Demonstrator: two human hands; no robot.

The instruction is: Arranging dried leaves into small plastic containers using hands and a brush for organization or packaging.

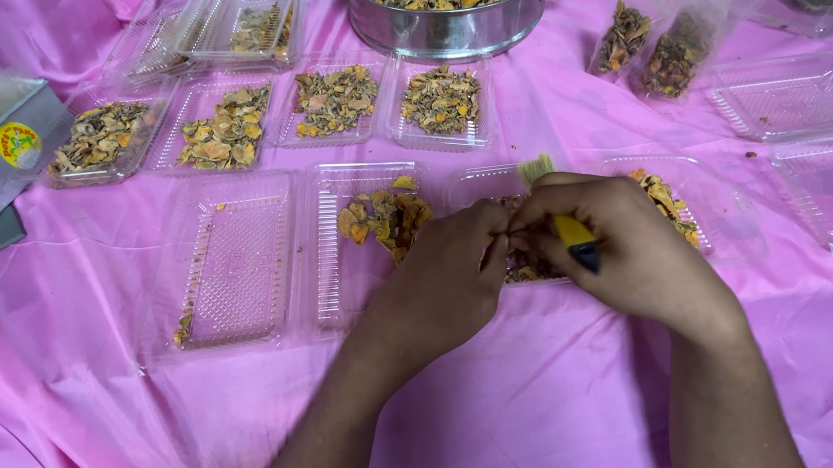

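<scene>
Upper row: four trays filled with dried pieces. Mid-frame row partly filled; the left tray is nearly bare. Pot at top centre is full. Left hand pinches pieces over the centre tray; right hand grips a yellow brush. Pink desk.

tray under hands, pot top cropped

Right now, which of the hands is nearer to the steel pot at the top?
Right. The right hand lies below the steel pot, slightly to its right, holding a small brush. The left hand sits just beside it, slightly lower and farther.
</scene>
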